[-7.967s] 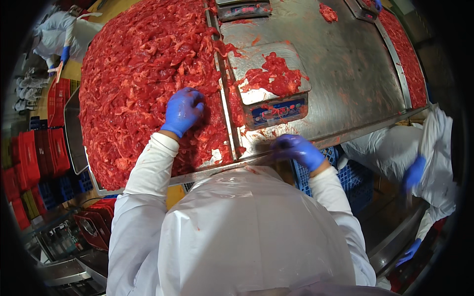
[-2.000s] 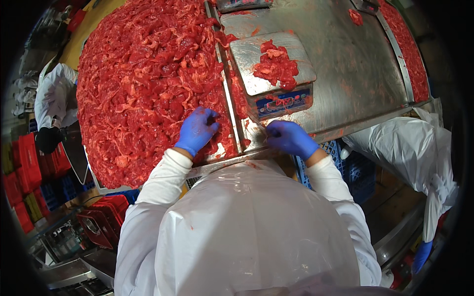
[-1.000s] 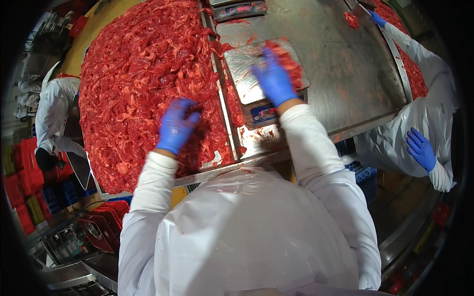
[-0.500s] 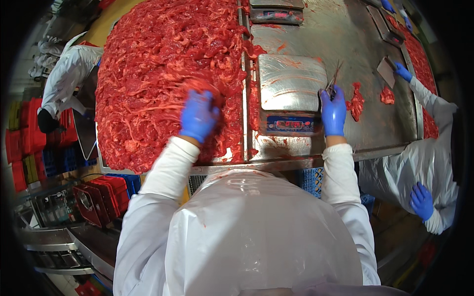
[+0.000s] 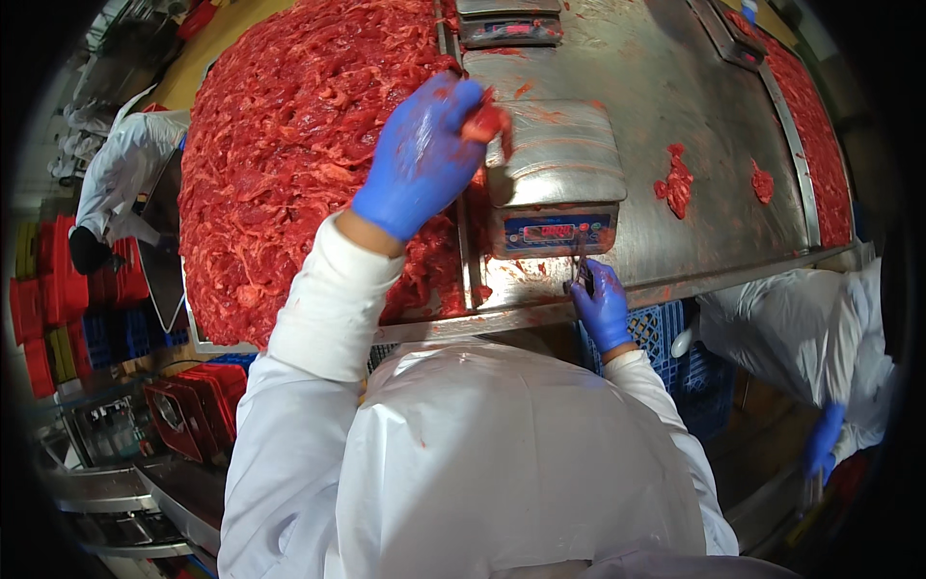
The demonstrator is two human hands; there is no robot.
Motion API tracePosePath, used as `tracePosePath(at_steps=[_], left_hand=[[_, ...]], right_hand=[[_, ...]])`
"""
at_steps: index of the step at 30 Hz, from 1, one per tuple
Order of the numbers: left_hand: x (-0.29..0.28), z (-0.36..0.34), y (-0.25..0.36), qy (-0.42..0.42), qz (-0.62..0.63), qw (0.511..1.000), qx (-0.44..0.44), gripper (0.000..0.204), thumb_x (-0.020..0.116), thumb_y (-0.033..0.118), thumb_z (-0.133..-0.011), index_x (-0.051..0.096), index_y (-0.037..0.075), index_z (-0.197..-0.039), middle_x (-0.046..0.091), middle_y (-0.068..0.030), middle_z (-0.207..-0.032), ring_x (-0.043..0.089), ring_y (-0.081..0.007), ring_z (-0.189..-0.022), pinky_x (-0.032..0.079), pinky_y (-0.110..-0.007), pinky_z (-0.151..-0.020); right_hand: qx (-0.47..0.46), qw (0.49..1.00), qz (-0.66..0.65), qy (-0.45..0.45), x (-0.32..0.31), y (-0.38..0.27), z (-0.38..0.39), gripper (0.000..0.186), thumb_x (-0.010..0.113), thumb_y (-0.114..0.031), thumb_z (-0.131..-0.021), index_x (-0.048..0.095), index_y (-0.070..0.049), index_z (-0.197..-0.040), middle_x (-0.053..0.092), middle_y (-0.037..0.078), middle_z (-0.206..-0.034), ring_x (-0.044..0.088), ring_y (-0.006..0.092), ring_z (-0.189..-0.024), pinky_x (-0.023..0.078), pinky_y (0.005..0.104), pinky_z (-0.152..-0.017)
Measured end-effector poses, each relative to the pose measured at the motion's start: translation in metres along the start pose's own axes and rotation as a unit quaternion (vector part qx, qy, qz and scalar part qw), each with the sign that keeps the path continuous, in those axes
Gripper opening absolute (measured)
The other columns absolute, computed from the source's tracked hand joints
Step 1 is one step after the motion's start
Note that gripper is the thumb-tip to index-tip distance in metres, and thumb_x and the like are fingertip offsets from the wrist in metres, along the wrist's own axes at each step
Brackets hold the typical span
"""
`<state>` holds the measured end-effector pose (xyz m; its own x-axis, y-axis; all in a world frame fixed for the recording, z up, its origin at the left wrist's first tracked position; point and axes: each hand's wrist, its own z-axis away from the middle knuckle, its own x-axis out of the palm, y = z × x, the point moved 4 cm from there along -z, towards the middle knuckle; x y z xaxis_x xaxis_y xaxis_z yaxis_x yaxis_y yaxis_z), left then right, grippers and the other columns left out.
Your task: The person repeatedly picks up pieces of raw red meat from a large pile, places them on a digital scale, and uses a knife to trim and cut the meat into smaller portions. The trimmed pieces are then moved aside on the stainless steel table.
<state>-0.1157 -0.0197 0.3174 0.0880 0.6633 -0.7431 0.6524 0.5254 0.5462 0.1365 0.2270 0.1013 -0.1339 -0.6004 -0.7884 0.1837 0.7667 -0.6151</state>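
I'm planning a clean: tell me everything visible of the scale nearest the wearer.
The squat scale has a silvery, metal-looking plate with reddish smears above a blue panel with a lit red display. It stands on the metal table, panel toward the wearer. In view, meat in the left hand overlaps its left edge and a tool in the right hand its panel; contact is unclear.

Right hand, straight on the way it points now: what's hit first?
Likely the nearest scale, at its display front, with the thin metal tool in the right hand leading. Height is unclear; it might pass above.
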Motion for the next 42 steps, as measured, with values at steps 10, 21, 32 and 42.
tracePosePath(at_steps=[10, 21, 32, 42], left_hand=[[0.062, -0.045, -0.017, -0.042, 0.005, 0.999, -0.027, 0.04, 0.08, 0.024, -0.082, 0.07, 0.006, -0.117, 0.067, -0.0184, -0.123, 0.068, -0.0338, -0.108, 0.056, -0.042, -0.095], [0.152, 0.027, -0.057, -0.142, -0.046, 0.984, -0.101, 0.024, 0.072, 0.015, -0.077, 0.06, 0.002, -0.093, 0.065, -0.0222, -0.101, 0.065, -0.0432, -0.089, 0.054, -0.048, -0.08], [0.12, 0.098, -0.052, -0.314, 0.187, 0.921, -0.135, 0.029, 0.068, 0.007, -0.08, 0.066, 0.001, -0.109, 0.068, -0.0264, -0.095, 0.069, -0.0404, -0.088, 0.054, -0.044, -0.082], [0.096, 0.109, -0.047, -0.479, 0.107, 0.871, -0.04, 0.016, 0.072, 0.013, -0.084, 0.069, 0.005, -0.097, 0.072, -0.018, -0.091, 0.071, -0.0339, -0.084, 0.056, -0.043, -0.079]], right_hand=[[0.129, 0.92, -0.37, 0.013, -0.036, -0.036, -0.036, 0.037, 0.078, -0.013, -0.092, 0.065, 0.001, -0.124, 0.07, 0.004, -0.094, 0.066, 0.0103, -0.087, 0.055, 0.0277, -0.081], [0.195, 0.835, -0.482, -0.183, -0.031, -0.032, -0.077, 0.033, 0.071, -0.027, -0.101, 0.066, 0.0, -0.119, 0.071, 0.008, -0.092, 0.07, 0.0155, -0.085, 0.058, 0.0309, -0.079], [0.22, 0.775, -0.533, -0.258, 0.015, -0.073, -0.098, 0.024, 0.072, -0.021, -0.101, 0.068, -0.003, -0.117, 0.068, 0.005, -0.094, 0.067, 0.0138, -0.08, 0.059, 0.0294, -0.075], [0.22, 0.753, -0.578, -0.226, 0.034, -0.088, -0.104, 0.023, 0.066, -0.018, -0.103, 0.066, -0.001, -0.119, 0.068, 0.007, -0.095, 0.069, 0.0174, -0.082, 0.061, 0.0309, -0.077]])
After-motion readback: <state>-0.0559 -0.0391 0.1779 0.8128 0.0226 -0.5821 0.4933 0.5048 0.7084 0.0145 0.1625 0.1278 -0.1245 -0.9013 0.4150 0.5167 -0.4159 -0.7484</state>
